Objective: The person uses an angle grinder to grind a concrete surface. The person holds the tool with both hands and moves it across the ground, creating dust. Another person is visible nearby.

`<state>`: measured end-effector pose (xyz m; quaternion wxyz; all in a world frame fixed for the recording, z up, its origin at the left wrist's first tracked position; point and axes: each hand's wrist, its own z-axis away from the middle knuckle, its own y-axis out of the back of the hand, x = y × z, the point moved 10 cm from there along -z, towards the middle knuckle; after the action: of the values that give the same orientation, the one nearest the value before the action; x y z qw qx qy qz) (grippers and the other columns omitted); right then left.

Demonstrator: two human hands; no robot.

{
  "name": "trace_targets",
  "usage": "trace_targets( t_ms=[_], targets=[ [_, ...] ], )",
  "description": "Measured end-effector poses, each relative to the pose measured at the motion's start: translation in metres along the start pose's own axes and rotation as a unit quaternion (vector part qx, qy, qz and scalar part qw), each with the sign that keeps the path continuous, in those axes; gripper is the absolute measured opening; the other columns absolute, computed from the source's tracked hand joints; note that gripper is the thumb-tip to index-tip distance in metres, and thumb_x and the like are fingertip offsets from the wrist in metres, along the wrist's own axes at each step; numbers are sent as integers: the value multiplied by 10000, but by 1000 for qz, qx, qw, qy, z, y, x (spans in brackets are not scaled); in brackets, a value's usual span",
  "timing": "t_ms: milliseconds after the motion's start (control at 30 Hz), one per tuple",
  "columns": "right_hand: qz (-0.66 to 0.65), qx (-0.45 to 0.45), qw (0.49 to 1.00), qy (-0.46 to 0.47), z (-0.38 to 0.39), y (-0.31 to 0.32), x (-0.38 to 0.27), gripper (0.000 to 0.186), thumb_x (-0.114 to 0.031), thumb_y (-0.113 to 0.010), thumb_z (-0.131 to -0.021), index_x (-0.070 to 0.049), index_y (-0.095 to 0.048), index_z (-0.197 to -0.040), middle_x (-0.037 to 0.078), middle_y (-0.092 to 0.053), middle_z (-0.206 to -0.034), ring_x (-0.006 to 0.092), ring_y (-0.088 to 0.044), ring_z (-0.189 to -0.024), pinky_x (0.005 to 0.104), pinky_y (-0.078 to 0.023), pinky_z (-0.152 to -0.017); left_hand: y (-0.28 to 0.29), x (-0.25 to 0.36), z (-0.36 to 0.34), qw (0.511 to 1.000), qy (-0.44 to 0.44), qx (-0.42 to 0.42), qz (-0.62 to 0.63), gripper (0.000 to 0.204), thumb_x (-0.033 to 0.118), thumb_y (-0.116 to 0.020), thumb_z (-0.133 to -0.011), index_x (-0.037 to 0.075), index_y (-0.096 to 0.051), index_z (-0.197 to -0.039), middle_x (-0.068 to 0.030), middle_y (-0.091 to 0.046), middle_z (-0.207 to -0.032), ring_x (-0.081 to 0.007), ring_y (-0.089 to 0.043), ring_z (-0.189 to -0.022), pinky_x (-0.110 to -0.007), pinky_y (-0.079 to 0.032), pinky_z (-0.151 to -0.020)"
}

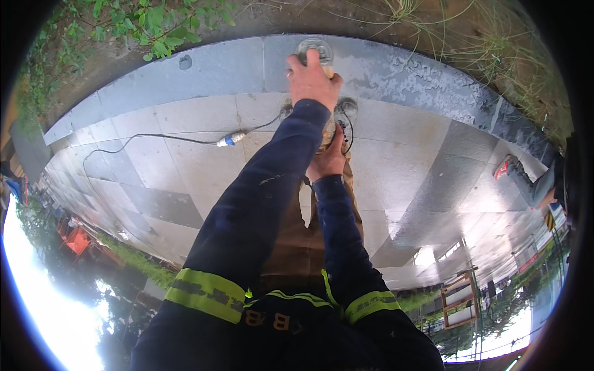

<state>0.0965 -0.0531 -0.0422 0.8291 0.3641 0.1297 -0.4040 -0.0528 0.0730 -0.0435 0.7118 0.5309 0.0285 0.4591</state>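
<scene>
A power tool that looks like an angle grinder lies in line with my body, its round grey head down on the grey stone kerb. My left hand grips over the front of it, fingers bent around the part just behind the head. Closer to me, my right hand is wrapped around its rear body, which is dusty and yellowish. Both hands and the left sleeve hide most of the tool. A black cord with a white and blue plug connector trails left across the paving.
Pale and dark paving slabs stretch on my side of the kerb. Beyond it lie soil, green leafy plants and dry grass. At the right, another person's leg and red shoe stand near the kerb. My boots are close behind the kerb.
</scene>
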Motion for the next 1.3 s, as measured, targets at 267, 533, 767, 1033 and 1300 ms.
trace_targets(
  t_ms=[267,533,767,1033,1300],
  targets=[
    [-16,-36,999,10,-7,-21,-3,880,-153,-724,-739,-188,-229,-1465,252,-685,-953,448,-657,-911,498,-533,-790,16,-13,-10,999,-17,36,16,539,206,-767,-731,59,-465,-1154,-274,-402,-1196,-528,-520,-1018,-547,-498,-835],
    [-4,0,1000,-2,-8,8,3,814,-266,-743,-796,-199,-251,-1441,249,-684,-982,446,-657,-927,484,-538,-799,-7,10,-3,998,-43,48,18,573,232,-776,-698,77,-501,-1176,-279,-418,-1215,-524,-532,-1016,-541,-490,-858],
    [-5,-48,999,4,-4,-16,-2,861,-103,-687,-723,-186,-234,-1450,265,-678,-961,465,-647,-925,508,-527,-812,15,-18,-6,999,0,51,2,585,232,-780,-693,84,-482,-1173,-257,-430,-1176,-491,-551,-1003,-519,-495,-847],
    [-26,-22,999,2,-10,-11,-1,851,-121,-689,-732,-194,-241,-1452,255,-683,-970,465,-647,-922,505,-531,-806,9,-1,-8,997,-45,68,9,520,205,-761,-724,50,-475,-1131,-272,-429,-1155,-522,-544,-973,-531,-501,-821],
    [-10,-50,999,-6,-1,-20,-4,856,-119,-684,-729,-193,-236,-1454,255,-684,-969,467,-645,-924,508,-529,-815,17,-21,-8,999,-4,50,-4,592,236,-781,-695,74,-477,-1177,-258,-424,-1188,-489,-559,-982,-522,-500,-832]
  ],
)
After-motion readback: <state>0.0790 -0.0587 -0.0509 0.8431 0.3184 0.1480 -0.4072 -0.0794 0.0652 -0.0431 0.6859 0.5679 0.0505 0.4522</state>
